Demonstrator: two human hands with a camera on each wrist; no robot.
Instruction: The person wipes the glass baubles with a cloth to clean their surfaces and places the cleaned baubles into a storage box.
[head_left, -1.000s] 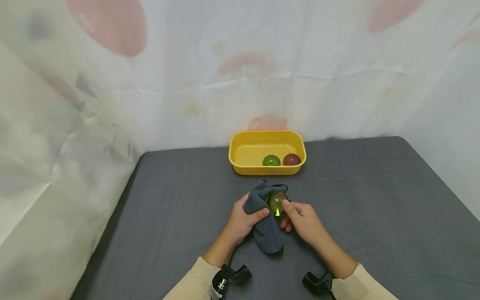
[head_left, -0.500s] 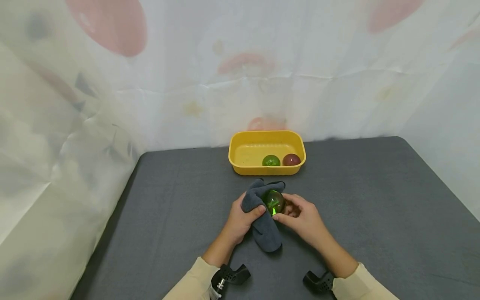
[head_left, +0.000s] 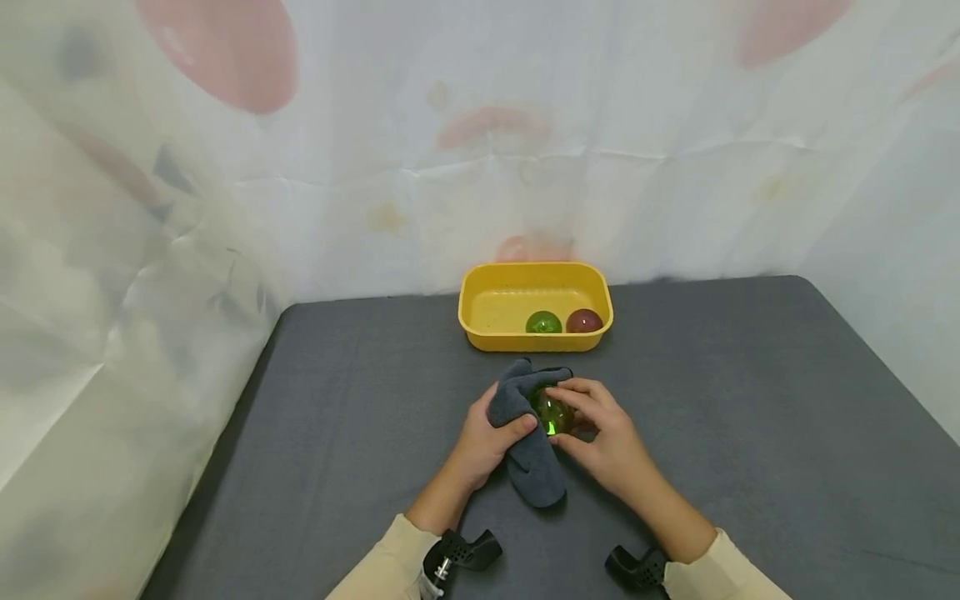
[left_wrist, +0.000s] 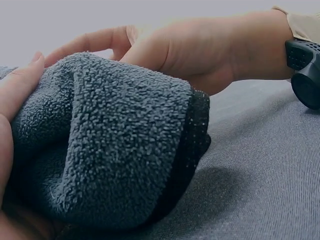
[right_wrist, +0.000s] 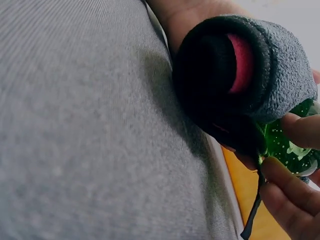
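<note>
While my left hand (head_left: 480,437) bunches the fuzzy grey cloth (head_left: 528,450), my right hand (head_left: 603,437) pinches the clear green ball (head_left: 552,411) right against its right side.

The person is wearing long cream-coloured sleeves, the left sleeve (head_left: 382,560) and the right sleeve (head_left: 723,568) both ending at the wrist and leaving the left hand (head_left: 483,435) and right hand (head_left: 603,433) bare. A black wrist-worn camera mount (head_left: 459,554) is sitting by the left cuff, showing a small silver screw and a rounded perforated body, and a matching black mount (head_left: 637,568) is sitting by the right cuff. In the left wrist view the right-hand mount (left_wrist: 304,70) is showing a dotted, textured black shell beside the cream cuff.
</note>
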